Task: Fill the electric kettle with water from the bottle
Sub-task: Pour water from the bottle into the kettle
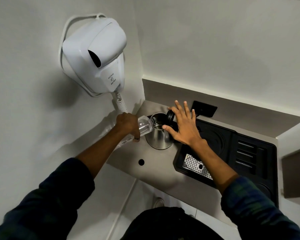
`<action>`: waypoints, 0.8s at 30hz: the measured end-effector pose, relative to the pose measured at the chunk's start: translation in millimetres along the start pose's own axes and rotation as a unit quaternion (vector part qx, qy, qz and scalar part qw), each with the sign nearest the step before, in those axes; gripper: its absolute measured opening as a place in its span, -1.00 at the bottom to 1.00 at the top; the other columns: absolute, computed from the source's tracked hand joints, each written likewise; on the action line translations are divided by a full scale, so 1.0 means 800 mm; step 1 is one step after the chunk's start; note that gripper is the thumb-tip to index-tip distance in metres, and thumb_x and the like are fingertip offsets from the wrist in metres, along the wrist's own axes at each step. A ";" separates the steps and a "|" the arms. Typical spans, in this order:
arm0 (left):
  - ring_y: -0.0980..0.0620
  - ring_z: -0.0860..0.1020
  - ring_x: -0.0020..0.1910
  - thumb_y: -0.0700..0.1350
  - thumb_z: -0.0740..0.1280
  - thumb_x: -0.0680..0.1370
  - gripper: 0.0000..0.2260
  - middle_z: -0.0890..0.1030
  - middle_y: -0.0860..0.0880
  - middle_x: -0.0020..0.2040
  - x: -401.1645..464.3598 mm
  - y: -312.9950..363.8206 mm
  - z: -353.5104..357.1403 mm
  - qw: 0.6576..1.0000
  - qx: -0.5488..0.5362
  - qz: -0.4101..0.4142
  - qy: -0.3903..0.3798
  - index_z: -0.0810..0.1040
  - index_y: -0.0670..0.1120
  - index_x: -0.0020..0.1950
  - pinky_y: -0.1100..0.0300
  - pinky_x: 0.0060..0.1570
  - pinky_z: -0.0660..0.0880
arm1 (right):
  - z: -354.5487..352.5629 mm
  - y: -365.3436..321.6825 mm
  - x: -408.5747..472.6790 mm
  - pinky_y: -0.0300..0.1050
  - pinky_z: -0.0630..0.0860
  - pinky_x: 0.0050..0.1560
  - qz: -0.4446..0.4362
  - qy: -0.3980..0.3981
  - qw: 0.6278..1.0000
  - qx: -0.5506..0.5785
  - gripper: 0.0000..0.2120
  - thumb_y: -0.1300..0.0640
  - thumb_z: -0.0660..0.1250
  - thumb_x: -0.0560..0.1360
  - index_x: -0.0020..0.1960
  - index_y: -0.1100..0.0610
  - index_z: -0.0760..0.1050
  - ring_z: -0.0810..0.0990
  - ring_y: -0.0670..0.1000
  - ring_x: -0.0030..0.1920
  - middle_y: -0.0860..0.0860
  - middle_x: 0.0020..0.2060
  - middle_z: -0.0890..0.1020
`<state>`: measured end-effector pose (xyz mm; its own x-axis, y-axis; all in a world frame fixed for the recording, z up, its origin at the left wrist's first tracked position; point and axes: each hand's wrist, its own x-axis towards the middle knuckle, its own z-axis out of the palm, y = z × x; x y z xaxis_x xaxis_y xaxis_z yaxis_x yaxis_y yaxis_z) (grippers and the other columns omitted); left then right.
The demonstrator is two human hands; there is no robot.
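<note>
A steel electric kettle [158,137] stands on the grey counter [156,170] near the wall corner, its black lid [170,116] flipped up. My left hand [127,124] grips a clear plastic bottle [145,126] tilted sideways, its mouth over the kettle's opening, with water running in. My right hand [184,126] is spread with fingers apart, hovering over the kettle's right side by the lid; whether it touches the kettle I cannot tell.
A white wall-hung hair dryer [95,56] with a coiled cord sits above left. A black tray [232,153] with a perforated metal drip plate [196,166] lies right of the kettle. A black wall socket [204,109] is behind. A round hole [141,162] pierces the counter.
</note>
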<state>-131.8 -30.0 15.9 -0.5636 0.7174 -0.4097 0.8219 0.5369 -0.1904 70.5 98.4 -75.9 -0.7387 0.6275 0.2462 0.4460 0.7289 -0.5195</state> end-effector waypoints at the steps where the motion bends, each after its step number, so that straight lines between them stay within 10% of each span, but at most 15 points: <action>1: -0.11 0.64 0.25 0.15 0.63 0.26 -0.28 0.67 -0.07 0.24 0.001 -0.002 0.002 1.000 -0.007 0.004 0.007 0.56 -0.04 0.35 0.09 0.11 0.57 | 0.000 0.000 0.000 0.59 -0.09 0.57 0.000 0.001 1.000 0.001 -0.17 -0.56 0.11 0.48 0.60 -0.13 0.18 -0.16 0.22 0.71 0.05 0.72 0.07; 15: -0.22 0.64 0.25 0.14 0.71 0.20 -0.18 0.66 -0.12 0.27 0.016 -0.019 0.056 0.965 -0.244 0.048 0.082 0.47 -0.07 0.34 -0.05 0.22 0.59 | -0.003 -0.017 0.009 0.45 0.13 0.56 0.020 -0.031 0.999 0.035 -0.19 -0.43 0.28 0.50 0.61 -0.05 0.21 0.02 0.22 0.70 0.09 0.67 0.22; 24: -0.12 0.66 0.22 -0.08 0.75 0.23 -0.18 0.64 0.01 0.12 0.002 -0.037 0.138 0.809 -0.560 -0.086 0.156 0.49 -0.10 0.42 0.16 0.20 0.53 | 0.010 -0.048 0.055 0.36 0.34 0.48 0.020 -0.141 0.990 -0.009 -0.13 -0.22 0.47 0.49 0.66 -0.03 0.14 0.39 0.32 0.47 0.21 0.49 0.37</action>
<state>-148.1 -93.7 -77.5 -0.7986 0.5726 -0.1851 0.2367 0.5817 0.7782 16.9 95.9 -52.1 -0.8306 0.5567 -0.0141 0.4852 0.7111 -0.5089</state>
